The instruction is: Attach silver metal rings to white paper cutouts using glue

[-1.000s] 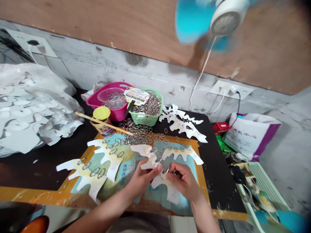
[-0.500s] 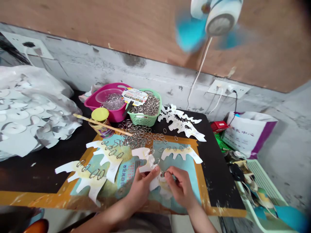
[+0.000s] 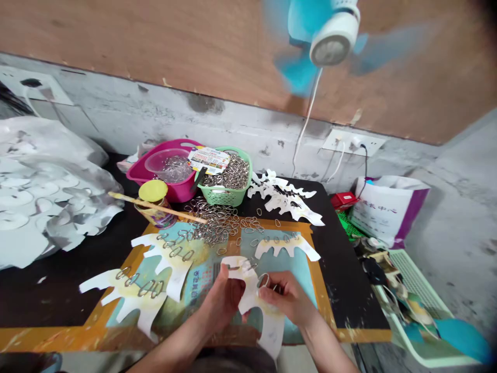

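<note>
Dark tabletop (image 3: 58, 280) carries an orange-bordered printed mat (image 3: 322, 295), and both hands work at its near edge. The left hand (image 3: 221, 305) is closed on the left side of a white paper cutout (image 3: 267, 324). The right hand (image 3: 289, 300) pinches 1 oval metal ring (image 3: 264, 281) between thumb and fingertips, at the cutout's top edge.

Compared with 1 second ago, the cutout has been drawn nearer the person and now hangs over the table edge. The left hand has also dropped from the top lobe to the side. By the look, this ring is only partly on.

Beyond lie 3 cutouts already carrying rings (image 3: 135, 290), then loose rings (image 3: 217, 223). Farther back are a yellow-lidded jar (image 3: 155, 199), a green basket (image 3: 227, 194), a pink basket (image 3: 174, 191) and a spinning blue fan (image 3: 330, 36).
</note>
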`<state>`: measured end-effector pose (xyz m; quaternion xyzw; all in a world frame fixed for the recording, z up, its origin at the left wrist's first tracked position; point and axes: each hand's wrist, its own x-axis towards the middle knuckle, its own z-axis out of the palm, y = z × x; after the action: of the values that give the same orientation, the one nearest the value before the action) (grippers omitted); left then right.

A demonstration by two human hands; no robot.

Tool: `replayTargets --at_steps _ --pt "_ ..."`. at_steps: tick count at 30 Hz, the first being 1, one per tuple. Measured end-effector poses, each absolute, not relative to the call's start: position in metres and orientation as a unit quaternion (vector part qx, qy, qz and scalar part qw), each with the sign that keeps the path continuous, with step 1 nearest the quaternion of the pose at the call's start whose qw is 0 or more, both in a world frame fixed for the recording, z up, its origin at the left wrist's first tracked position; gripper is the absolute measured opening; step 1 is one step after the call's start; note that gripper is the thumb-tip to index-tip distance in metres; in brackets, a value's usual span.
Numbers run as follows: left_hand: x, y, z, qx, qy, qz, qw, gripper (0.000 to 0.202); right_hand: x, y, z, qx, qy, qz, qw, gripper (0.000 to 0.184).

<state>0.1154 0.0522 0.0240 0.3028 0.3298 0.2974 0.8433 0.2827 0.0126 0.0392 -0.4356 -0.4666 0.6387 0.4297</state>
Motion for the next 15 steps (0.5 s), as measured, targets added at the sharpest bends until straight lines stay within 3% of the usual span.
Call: replayTargets --at_steps 4,9,12,15 --pt "0.108 0.045 0.027 0.377 0.305 0.251 0.838 0.056 0.278 0.013 0.032 -0.407 -0.436 0.662 0.454 0.044" --pt "0.101 0.034 0.015 0.371 0.286 0.204 0.86 0.066 0.27 0.006 0.027 -0.317 -0.42 0.699 0.484 0.047" --pt "0.096 0.033 0.007 0.412 0.297 0.189 0.84 0.065 0.279 0.005 0.022 -0.337 -0.46 0.687 0.45 0.049" --pt "0.093 0.034 -0.001 0.494 0.349 0.189 0.773 0.057 0.29 0.008 0.022 -0.379 -0.482 0.669 0.42 0.066"
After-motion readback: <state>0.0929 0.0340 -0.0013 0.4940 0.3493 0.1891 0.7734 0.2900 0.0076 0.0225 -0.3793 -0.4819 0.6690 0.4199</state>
